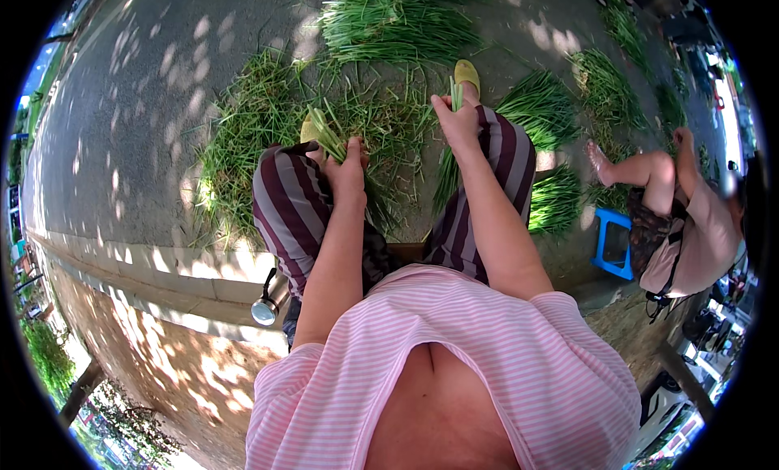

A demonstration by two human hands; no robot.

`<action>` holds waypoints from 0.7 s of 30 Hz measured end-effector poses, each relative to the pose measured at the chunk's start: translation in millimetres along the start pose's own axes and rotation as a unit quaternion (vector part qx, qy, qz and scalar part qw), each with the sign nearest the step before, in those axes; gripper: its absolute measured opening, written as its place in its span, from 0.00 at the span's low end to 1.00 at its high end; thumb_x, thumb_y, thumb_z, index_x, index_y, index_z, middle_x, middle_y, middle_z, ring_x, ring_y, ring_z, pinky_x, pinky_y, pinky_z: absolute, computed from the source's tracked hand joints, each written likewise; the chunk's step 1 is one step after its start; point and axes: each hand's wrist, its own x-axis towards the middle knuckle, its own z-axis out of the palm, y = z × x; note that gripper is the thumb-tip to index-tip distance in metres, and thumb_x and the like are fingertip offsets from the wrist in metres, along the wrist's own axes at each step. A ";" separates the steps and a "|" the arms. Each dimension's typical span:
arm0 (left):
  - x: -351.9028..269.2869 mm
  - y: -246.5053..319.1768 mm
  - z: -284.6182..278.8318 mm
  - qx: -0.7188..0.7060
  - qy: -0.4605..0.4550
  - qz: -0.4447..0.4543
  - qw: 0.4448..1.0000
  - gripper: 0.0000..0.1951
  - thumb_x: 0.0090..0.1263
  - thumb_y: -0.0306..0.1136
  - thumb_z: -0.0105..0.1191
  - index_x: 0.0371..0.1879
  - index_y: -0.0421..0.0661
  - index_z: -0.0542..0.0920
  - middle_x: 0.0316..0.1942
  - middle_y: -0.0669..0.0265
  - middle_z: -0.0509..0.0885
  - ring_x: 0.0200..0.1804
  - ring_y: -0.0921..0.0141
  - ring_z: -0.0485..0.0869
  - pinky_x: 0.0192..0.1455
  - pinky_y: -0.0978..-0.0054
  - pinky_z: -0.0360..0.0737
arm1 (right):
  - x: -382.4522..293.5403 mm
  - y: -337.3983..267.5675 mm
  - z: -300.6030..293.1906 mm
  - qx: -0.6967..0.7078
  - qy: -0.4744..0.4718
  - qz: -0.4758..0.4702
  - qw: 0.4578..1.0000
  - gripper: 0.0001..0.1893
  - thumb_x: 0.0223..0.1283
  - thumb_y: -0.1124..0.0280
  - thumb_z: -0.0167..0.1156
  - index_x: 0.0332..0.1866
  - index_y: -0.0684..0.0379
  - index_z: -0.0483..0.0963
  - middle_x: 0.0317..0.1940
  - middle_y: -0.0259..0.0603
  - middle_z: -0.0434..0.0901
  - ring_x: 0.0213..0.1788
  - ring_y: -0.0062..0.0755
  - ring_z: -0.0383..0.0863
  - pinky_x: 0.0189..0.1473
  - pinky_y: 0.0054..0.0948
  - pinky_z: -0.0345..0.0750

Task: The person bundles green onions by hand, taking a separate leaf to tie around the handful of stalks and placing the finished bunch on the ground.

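Observation:
My left hand (348, 171) is shut around a bunch of pale-ended green stalks (327, 135), which look like garlic chives, above my left knee. Their darker leaves (380, 205) trail down between my knees. In my right hand (459, 128), beside my right knee, is a smaller bunch of stalks (456, 95) with the white-green ends up. Long leaves (447, 181) hang below that hand. Loose, tangled trimmings (243, 150) cover the ground in front and to the left. Beyond my feet lies a large pile of aligned chives (395, 32).
Two chive bundles, one farther (538, 108) and one nearer (555, 199), lie right of my leg. A person (694, 242) sits farther right by a blue plastic stool (599, 248). A metal flask (265, 312) stands at my left near the curb (182, 287).

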 end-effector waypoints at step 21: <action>-13.8 -5.0 5.4 0.119 -0.274 -0.056 0.953 0.12 0.67 0.35 0.64 0.41 0.40 0.85 0.30 0.69 0.85 0.27 0.78 0.80 0.33 0.78 0.76 | -32.5 -60.0 -2.3 0.128 -0.301 0.163 0.931 0.16 0.64 0.56 0.65 0.48 0.56 0.82 0.25 0.19 0.70 0.21 0.06 0.64 0.19 0.12 0.56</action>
